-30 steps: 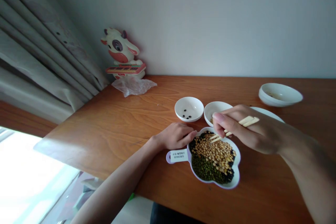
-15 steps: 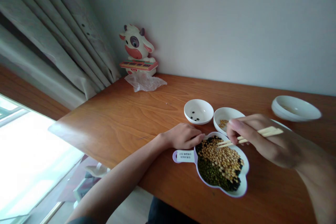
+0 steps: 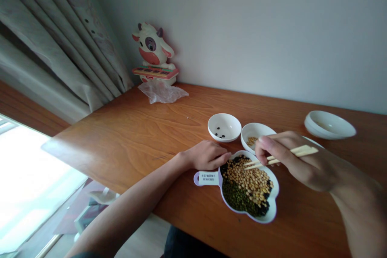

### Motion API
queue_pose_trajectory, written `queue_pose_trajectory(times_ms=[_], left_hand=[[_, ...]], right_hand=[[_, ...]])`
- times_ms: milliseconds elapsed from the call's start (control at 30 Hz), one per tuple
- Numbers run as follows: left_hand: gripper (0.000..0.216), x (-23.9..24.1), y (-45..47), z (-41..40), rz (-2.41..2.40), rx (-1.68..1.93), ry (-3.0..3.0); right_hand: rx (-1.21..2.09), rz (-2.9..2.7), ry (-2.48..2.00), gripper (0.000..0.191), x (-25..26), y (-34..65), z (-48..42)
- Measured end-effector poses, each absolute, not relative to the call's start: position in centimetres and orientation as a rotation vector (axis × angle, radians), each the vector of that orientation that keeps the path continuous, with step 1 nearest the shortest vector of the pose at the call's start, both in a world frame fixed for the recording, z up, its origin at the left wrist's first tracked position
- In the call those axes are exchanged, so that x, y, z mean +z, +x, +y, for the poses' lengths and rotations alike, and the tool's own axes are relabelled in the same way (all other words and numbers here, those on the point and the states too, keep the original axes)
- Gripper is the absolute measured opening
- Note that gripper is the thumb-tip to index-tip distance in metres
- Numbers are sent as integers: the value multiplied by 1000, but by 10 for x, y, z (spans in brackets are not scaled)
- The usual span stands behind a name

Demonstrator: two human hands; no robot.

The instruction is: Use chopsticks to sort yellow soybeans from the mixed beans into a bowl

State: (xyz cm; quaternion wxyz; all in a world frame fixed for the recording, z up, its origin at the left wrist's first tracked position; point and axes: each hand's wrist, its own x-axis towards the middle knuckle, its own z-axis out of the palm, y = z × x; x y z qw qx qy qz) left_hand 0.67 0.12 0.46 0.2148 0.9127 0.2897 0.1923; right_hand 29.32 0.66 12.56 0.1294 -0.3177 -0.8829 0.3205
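Observation:
A white, lilac-edged tray with a short labelled handle holds yellow soybeans, green mung beans and some black beans. My left hand rests on the table at the tray's upper left, fingers curled and thumb on its rim. Closed around a pair of light wooden chopsticks is my right hand, over the tray's right side. The chopstick tips touch down among the soybeans; whether a bean is between them I cannot tell.
Behind the tray stand a white bowl with several black beans and another bowl with yellow beans. My right hand partly hides a third bowl. Farther right is a larger bowl. A cow toy and crumpled plastic bag are at the back left.
The view has shifted slightly, so everything appears a little farther left. Both hands keep about the same places against the tray, and the chopstick tips stay among the soybeans.

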Motion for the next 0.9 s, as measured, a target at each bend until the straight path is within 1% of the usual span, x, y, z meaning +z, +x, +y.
queue_pose_trajectory(times_ms=[267, 633, 900], left_hand=[[51, 4, 7, 2, 808, 538, 2517], [51, 5, 6, 1, 805, 528, 2515], [51, 8, 6, 0, 782, 538, 2486]], right_hand=[[922, -2555, -948, 51, 122, 291, 6], [951, -2501, -901, 60, 131, 300, 9], [962, -2530, -954, 54, 128, 297, 6]])
